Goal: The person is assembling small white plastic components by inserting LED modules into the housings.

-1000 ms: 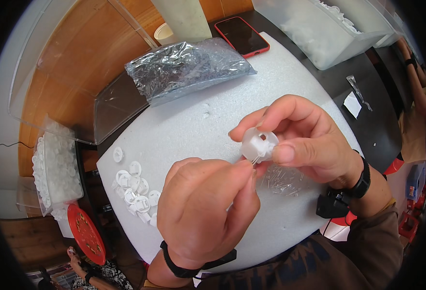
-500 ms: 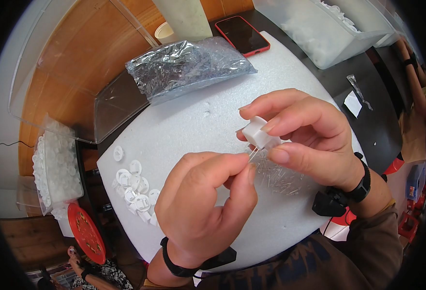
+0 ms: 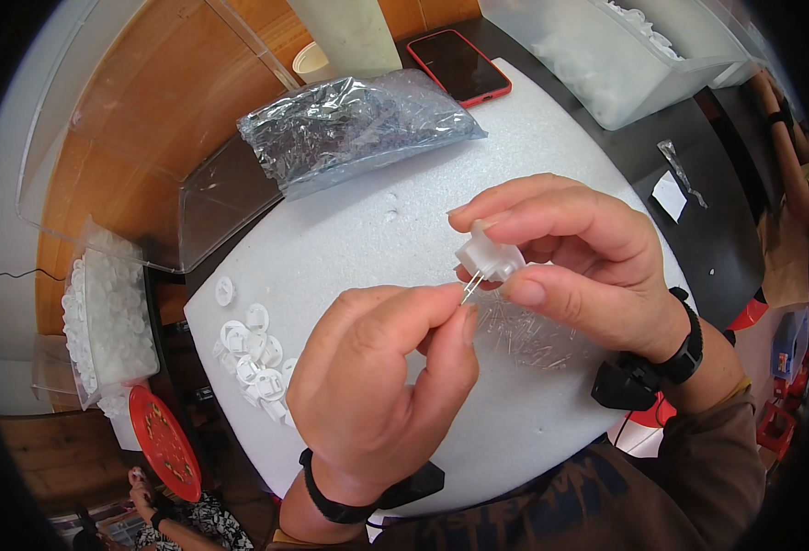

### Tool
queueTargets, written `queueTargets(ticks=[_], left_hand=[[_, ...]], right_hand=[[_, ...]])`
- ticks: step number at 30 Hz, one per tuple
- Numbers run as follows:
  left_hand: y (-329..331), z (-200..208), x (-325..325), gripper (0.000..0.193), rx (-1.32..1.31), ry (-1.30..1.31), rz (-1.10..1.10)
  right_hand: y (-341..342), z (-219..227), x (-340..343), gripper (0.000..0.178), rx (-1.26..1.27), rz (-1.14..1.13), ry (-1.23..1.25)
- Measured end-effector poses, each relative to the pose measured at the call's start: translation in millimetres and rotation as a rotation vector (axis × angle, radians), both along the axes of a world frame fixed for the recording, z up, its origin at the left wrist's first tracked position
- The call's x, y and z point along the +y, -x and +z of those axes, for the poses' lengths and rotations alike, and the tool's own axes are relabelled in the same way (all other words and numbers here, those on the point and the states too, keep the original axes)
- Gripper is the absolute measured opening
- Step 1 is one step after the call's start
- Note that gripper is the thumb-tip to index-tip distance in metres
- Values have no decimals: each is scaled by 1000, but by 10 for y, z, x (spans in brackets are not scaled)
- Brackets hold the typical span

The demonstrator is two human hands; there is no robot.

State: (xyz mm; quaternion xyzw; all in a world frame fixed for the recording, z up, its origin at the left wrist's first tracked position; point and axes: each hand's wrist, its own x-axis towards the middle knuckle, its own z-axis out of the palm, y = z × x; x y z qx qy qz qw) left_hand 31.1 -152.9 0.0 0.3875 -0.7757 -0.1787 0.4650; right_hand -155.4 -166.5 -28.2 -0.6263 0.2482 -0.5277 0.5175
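Observation:
My right hand holds a small translucent white plastic housing between thumb and fingers above the foam board. Two thin metal leads stick out of its lower side, and my left hand pinches their ends between thumb and forefinger. What the leads join inside the housing is hidden. Under my right hand lies a loose pile of clear parts with thin wire legs, which look like LEDs. To the left of my left hand are several round white plastic bases.
A white foam board covers the table's middle. At its far side lie a silvery plastic bag and a red-cased phone. Bins of white parts stand far right and left. A red tray sits at lower left.
The housing has tilted in my right hand, so the leads show more plainly. My left hand has shifted slightly left and down, still pinching the leads.

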Motion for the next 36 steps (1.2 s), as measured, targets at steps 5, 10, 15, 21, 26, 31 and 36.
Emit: queueTargets(ticks=[5,10,15,21,26,31,36], left_hand=[[-8,15,-10,21,-26,14,10],[-20,31,-25,27,-101,63,48],[-22,18,-26,27,-100,67,57],[-19,29,-22,27,-105,41,45],[-34,18,-36,17,-131,72,41],[-31,36,-29,26,-105,39,61],[-29,27,-29,23,-112,58,31]], right_hand=[[28,29,-31,30,119,-41,118],[22,34,12,33,75,-29,-39],[26,63,22,35,67,3,-158],[2,41,24,34,-2,-15,-146],[43,29,-8,34,108,-26,34],[4,6,7,34,-25,7,-61],[47,36,-31,34,104,-48,73]])
